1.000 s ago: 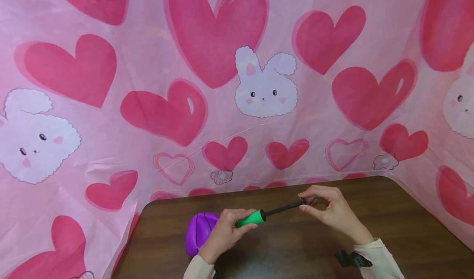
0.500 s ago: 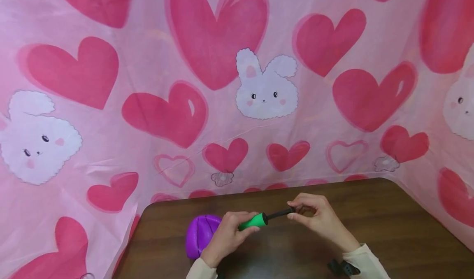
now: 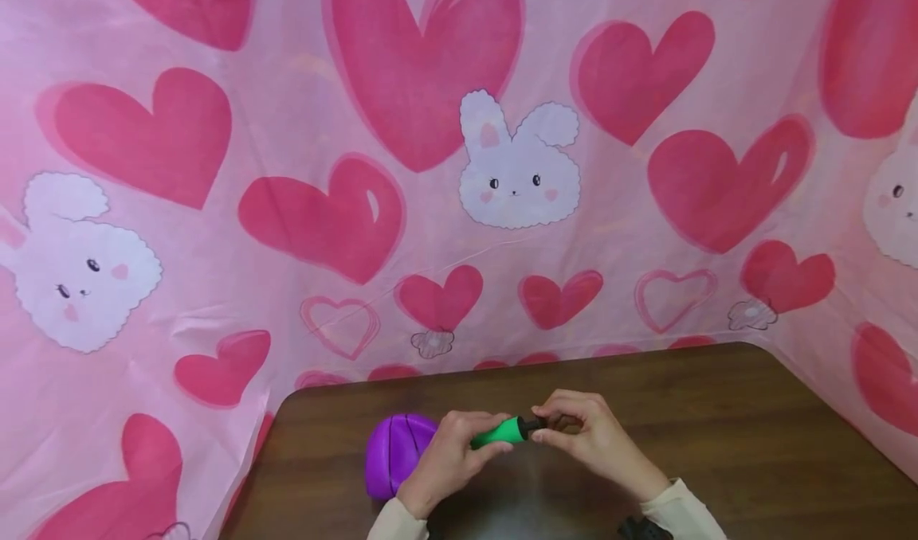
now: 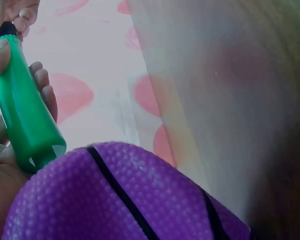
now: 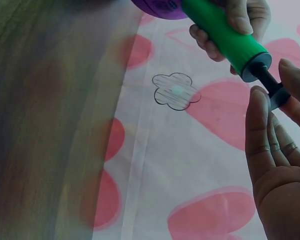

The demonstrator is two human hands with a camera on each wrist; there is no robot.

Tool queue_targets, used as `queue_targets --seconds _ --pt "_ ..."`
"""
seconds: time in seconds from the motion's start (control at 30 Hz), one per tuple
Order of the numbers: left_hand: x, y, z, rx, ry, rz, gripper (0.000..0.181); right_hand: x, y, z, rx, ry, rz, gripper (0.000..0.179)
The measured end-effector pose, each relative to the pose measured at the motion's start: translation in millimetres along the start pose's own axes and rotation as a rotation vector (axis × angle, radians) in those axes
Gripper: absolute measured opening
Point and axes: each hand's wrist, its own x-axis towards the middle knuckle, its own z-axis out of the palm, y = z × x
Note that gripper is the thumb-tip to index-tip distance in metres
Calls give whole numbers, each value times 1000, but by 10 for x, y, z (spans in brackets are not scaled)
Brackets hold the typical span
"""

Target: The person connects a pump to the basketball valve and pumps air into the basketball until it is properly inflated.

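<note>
A small hand pump with a green barrel (image 3: 508, 430) and a black plunger (image 5: 265, 77) is held slantwise above the table. My left hand (image 3: 446, 456) grips the barrel, thumb along its near side. Between thumb and fingertips, my right hand (image 3: 595, 440) pinches the black handle (image 5: 278, 96) at the plunger's end. Only a short stretch of rod shows outside the barrel. A purple ball (image 3: 393, 459) with black lines and a dented, sagging shape sits at the barrel's other end. In the left wrist view the pebbled ball (image 4: 110, 200) covers that end, so the joint is hidden.
A dark brown wooden table (image 3: 681, 397) with rounded corners lies beneath. Pink cloth (image 3: 495, 253) printed with hearts and rabbits hangs behind it and at both sides. A black wrist strap (image 3: 641, 528) shows by the right sleeve.
My right hand has moved left and slightly down, sliding the plunger from far out to almost fully into the barrel. The left hand and ball have shifted only slightly.
</note>
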Motion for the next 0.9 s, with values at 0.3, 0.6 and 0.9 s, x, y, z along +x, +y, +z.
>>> queue_targets --seconds 0.3,0.6,0.9 --pt "6 -3 -31 -7 -5 -30 36 17 -40 -1 -42 4 -12 25" --pt "-13 -19 -25 -23 -13 -52 36 18 -46 -19 -75 -6 -37 25" --pt "-4 -27 -39 -25 -5 -40 37 52 -30 -187 -95 -6 -85 34"
